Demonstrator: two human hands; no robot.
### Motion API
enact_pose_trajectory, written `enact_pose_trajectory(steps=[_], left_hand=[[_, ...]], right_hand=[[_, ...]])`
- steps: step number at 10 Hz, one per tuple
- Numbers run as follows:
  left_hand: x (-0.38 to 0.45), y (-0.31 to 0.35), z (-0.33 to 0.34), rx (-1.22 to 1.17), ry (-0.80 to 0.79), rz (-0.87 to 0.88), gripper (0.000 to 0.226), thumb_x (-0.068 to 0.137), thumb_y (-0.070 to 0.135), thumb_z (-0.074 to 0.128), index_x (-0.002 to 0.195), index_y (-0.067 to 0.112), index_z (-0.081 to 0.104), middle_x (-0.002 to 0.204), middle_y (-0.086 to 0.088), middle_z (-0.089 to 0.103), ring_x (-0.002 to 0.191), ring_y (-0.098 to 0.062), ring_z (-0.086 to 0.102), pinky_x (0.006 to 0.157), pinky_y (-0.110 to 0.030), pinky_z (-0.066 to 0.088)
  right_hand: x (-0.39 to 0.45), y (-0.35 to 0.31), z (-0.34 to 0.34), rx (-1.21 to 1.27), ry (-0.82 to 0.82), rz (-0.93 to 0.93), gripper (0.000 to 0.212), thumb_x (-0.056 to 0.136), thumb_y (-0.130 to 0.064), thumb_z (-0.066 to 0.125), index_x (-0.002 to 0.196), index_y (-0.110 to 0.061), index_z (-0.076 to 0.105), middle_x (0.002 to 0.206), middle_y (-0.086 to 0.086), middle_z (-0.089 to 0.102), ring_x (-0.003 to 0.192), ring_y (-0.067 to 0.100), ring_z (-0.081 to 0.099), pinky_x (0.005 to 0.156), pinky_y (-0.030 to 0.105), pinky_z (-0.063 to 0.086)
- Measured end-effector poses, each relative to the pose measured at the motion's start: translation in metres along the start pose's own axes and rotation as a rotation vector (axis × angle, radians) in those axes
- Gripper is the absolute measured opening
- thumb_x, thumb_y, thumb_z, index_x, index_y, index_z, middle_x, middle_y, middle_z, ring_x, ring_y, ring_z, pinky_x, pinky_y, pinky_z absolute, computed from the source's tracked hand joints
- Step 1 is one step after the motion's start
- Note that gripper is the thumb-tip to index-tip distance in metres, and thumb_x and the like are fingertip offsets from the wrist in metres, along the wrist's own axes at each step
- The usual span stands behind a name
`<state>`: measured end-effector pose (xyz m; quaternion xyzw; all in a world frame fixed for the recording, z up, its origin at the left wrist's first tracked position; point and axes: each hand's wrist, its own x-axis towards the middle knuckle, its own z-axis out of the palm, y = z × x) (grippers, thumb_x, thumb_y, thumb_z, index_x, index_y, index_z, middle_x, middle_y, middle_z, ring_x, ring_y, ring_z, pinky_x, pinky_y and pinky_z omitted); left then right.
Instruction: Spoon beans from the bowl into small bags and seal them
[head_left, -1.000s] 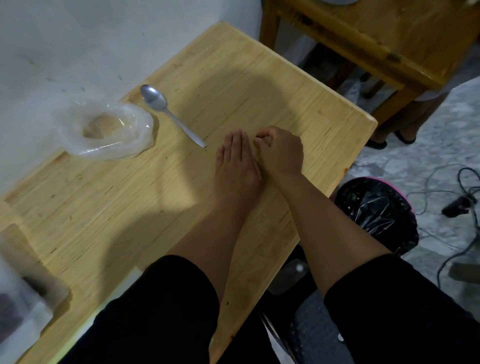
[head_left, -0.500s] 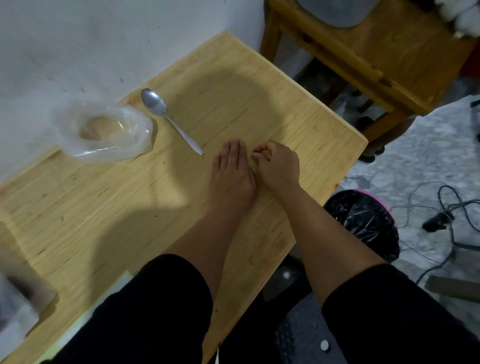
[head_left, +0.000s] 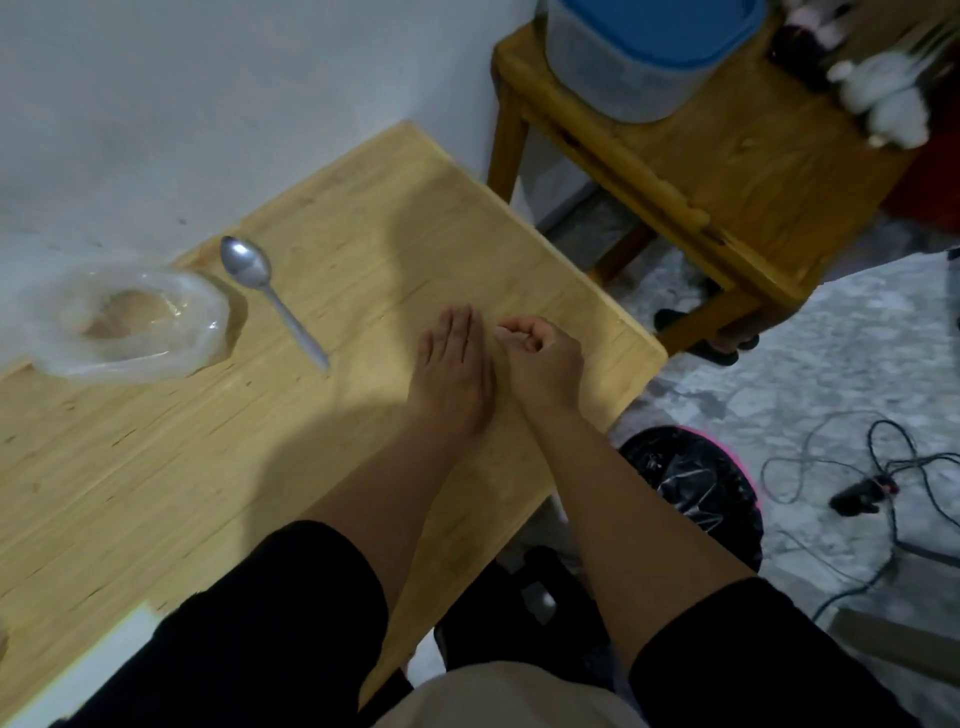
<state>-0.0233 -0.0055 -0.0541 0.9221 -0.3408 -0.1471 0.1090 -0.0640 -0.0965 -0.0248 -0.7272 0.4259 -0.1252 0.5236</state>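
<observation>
Both hands unmoved: left hand (head_left: 451, 374) flat, right hand (head_left: 540, 358) curled, holding nothing visible.

Views: one, a wide-angle camera worn on the person's head.
Position: above the near edge of the wooden table (head_left: 363, 249), over the person's own forearms.
Direction: forward and steeply down, the table running diagonally from lower left to upper centre.
Nearness: close to the sleeves at the bottom edge; the left hand (head_left: 452, 374) and right hand (head_left: 540, 358) lie mid-frame at arm's reach.
Reach: takes in the white wall (head_left: 208, 104) at upper left, a second wooden table (head_left: 753, 171) at upper right and the floor (head_left: 831, 364) on the right.
Distortion: straight edges bend toward the frame's borders.
Shared ground: none, a single view.
</observation>
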Motion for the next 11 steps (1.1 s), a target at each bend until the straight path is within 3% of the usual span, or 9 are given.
enact_pose_trajectory(steps=[2, 3, 4, 5, 6, 7, 8, 9, 11], left_hand=[[0.015, 0.070, 0.020, 0.008, -0.061, 0.180, 0.055, 0.102, 0.024, 0.024, 0.150, 0.006, 0.003, 0.159, -0.009, 0.001, 0.146, -0.022, -0.004, 0.116, -0.038, 0.001], [0.012, 0.094, 0.033, 0.021, -0.036, 0.203, 0.057, 0.099, 0.027, 0.021, 0.150, 0.005, 0.011, 0.158, -0.011, 0.009, 0.146, -0.024, 0.003, 0.116, -0.040, 0.004], [0.011, 0.109, 0.039, 0.015, -0.017, 0.199, 0.056, 0.099, 0.025, 0.026, 0.150, 0.005, 0.012, 0.158, -0.011, 0.010, 0.146, -0.024, 0.005, 0.115, -0.040, 0.005], [0.010, 0.114, 0.042, 0.035, 0.019, 0.232, 0.057, 0.098, 0.027, 0.024, 0.149, 0.002, 0.012, 0.157, -0.014, 0.011, 0.146, -0.027, 0.008, 0.115, -0.043, 0.007], [0.010, 0.114, 0.046, 0.046, 0.068, 0.242, 0.056, 0.098, 0.024, 0.026, 0.148, 0.000, 0.016, 0.156, -0.017, 0.016, 0.145, -0.030, 0.012, 0.115, -0.045, 0.008], [0.011, 0.114, 0.048, 0.038, 0.097, 0.242, 0.055, 0.099, 0.023, 0.029, 0.147, -0.001, 0.019, 0.155, -0.018, 0.018, 0.145, -0.031, 0.014, 0.115, -0.046, 0.010], [0.013, 0.114, 0.049, 0.050, 0.102, 0.251, 0.053, 0.100, 0.021, 0.030, 0.147, -0.001, 0.019, 0.155, -0.017, 0.018, 0.145, -0.031, 0.013, 0.115, -0.046, 0.011], [0.014, 0.114, 0.051, 0.067, 0.099, 0.259, 0.053, 0.100, 0.020, 0.030, 0.148, 0.000, 0.017, 0.156, -0.017, 0.016, 0.145, -0.029, 0.012, 0.115, -0.045, 0.010], [0.014, 0.111, 0.052, 0.015, 0.140, 0.283, 0.052, 0.099, 0.019, 0.032, 0.145, -0.003, 0.023, 0.153, -0.020, 0.023, 0.143, -0.033, 0.017, 0.115, -0.046, 0.014]], right_hand=[[0.010, 0.026, -0.073, 0.081, 0.182, 0.078, 0.003, 0.085, -0.020, 0.065, 0.086, -0.023, 0.065, 0.082, -0.006, 0.064, 0.070, 0.002, 0.056, 0.061, 0.012, 0.045], [0.003, 0.052, -0.112, 0.191, 0.322, 0.153, 0.006, 0.084, -0.015, 0.067, 0.081, -0.020, 0.066, 0.073, 0.001, 0.062, 0.066, 0.012, 0.055, 0.062, 0.024, 0.049], [-0.008, 0.081, -0.148, 0.227, 0.448, 0.208, 0.004, 0.086, -0.012, 0.065, 0.086, -0.010, 0.067, 0.059, -0.002, 0.047, 0.056, 0.009, 0.043, 0.059, 0.021, 0.041], [-0.015, 0.110, -0.183, 0.139, 0.575, 0.256, 0.006, 0.087, -0.015, 0.064, 0.086, -0.010, 0.065, 0.059, -0.005, 0.041, 0.056, 0.009, 0.040, 0.063, 0.026, 0.042], [-0.023, 0.135, -0.211, 0.028, 0.658, 0.299, 0.006, 0.087, -0.017, 0.061, 0.082, -0.017, 0.061, 0.074, 0.000, 0.049, 0.066, 0.015, 0.050, 0.078, 0.033, 0.051], [-0.031, 0.156, -0.231, -0.025, 0.670, 0.337, 0.011, 0.090, -0.015, 0.058, 0.095, -0.009, 0.066, 0.081, -0.009, 0.045, 0.081, 0.015, 0.054, 0.089, 0.029, 0.048], [-0.036, 0.170, -0.237, -0.026, 0.679, 0.368, 0.017, 0.091, -0.021, 0.057, 0.103, -0.014, 0.066, 0.098, -0.008, 0.048, 0.097, 0.020, 0.059, 0.096, 0.035, 0.047], [-0.035, 0.179, -0.235, -0.074, 0.639, 0.347, 0.023, 0.092, -0.023, 0.054, 0.112, -0.013, 0.063, 0.120, 0.004, 0.052, 0.106, 0.024, 0.056, 0.098, 0.037, 0.044], [-0.038, 0.168, -0.226, -0.290, 0.510, 0.243, 0.033, 0.096, -0.020, 0.047, 0.125, -0.008, 0.055, 0.130, 0.010, 0.052, 0.118, 0.026, 0.050, 0.101, 0.033, 0.037]])
